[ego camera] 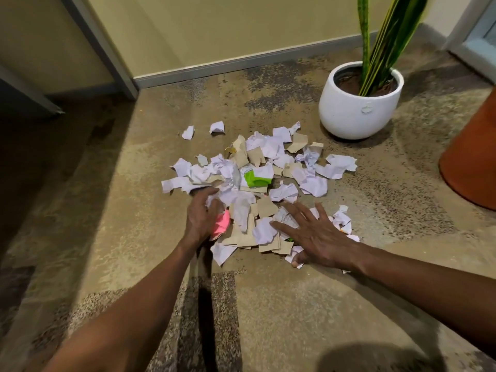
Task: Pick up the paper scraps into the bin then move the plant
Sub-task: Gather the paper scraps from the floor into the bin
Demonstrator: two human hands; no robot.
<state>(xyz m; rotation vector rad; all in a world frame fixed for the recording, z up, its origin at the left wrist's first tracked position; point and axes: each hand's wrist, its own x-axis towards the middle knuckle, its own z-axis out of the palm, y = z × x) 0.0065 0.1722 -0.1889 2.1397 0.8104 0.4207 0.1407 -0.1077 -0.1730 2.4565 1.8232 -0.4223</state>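
Note:
A heap of torn paper scraps (264, 183), white, brown, one green and one pink, lies on the carpet in the middle of the view. My left hand (200, 216) rests on the heap's left side, fingers curled around white scraps with the pink scrap (221, 224) against its palm. My right hand (314, 234) lies flat with spread fingers on the heap's near right side. A snake plant in a round white pot (359, 108) stands beyond the heap at the right. Two stray white scraps (216, 127) lie behind the heap.
An orange-brown conical object (472, 162), cut off by the right edge, stands beside the pot. A yellow wall with a grey skirting board (241, 61) runs behind. A grey door frame (107, 49) is at the left. A glass panel frame shows at top right.

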